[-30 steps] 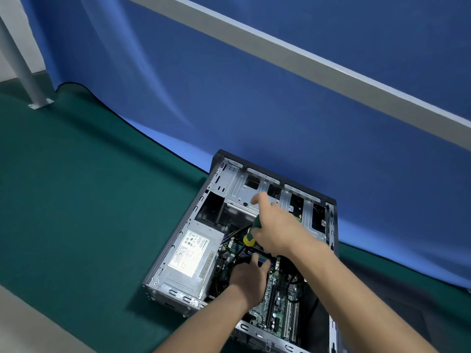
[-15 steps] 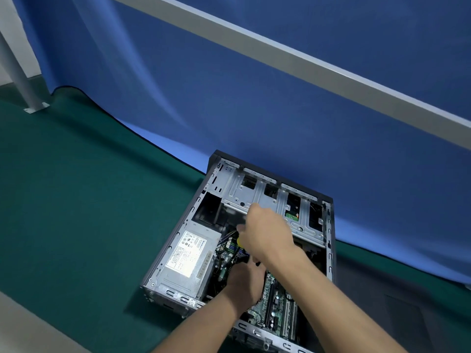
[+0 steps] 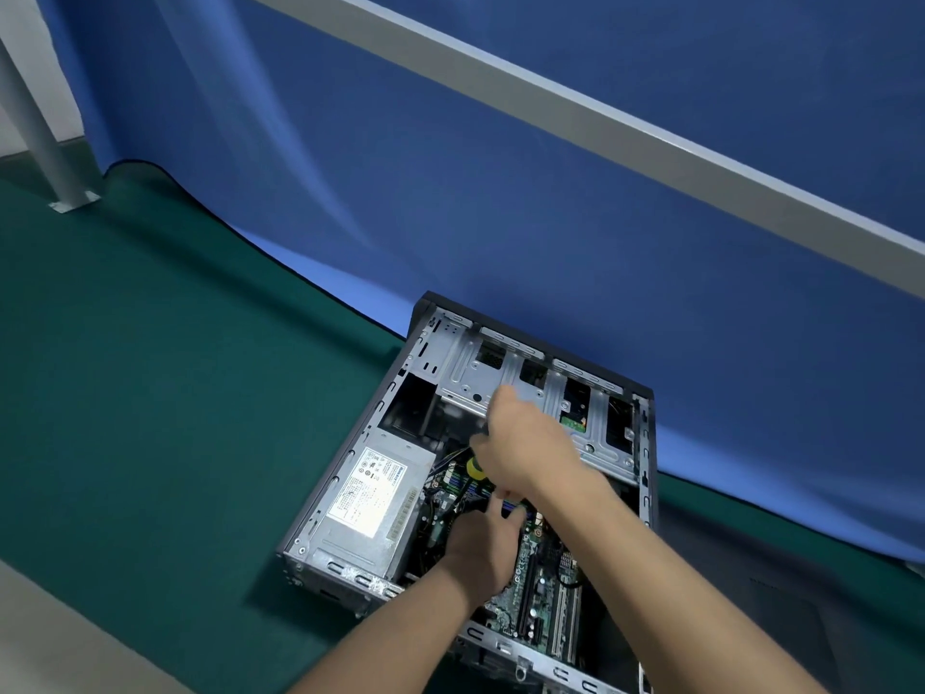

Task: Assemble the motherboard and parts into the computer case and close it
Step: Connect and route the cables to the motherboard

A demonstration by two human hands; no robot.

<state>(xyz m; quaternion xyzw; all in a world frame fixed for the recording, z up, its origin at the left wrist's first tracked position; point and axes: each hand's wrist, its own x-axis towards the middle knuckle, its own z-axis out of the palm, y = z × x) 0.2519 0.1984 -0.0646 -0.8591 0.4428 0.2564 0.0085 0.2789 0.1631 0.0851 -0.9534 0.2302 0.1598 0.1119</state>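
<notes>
Grey case (image 3: 643, 443) lying open on green mat (image 3: 150, 393), right hand (image 3: 525, 443) gripping screwdriver (image 3: 475, 468) above motherboard (image 3: 540, 578), left hand (image 3: 483, 548) fingers curled inside case, hold unclear.

The open computer case (image 3: 645, 443) lies on its side on the mat (image 3: 150, 393), toward the near right, its far end against the hanging backdrop (image 3: 500, 217). Inside it, the power supply (image 3: 370, 503) sits along the left wall, the motherboard (image 3: 540, 583) to its right, and the drive bays (image 3: 505, 378) at the far end. The right hand (image 3: 525, 443), holding a screwdriver (image 3: 475, 468), is over the middle; the left hand (image 3: 480, 548) is just nearer, above the board. A post (image 3: 35, 122) stands far left.
</notes>
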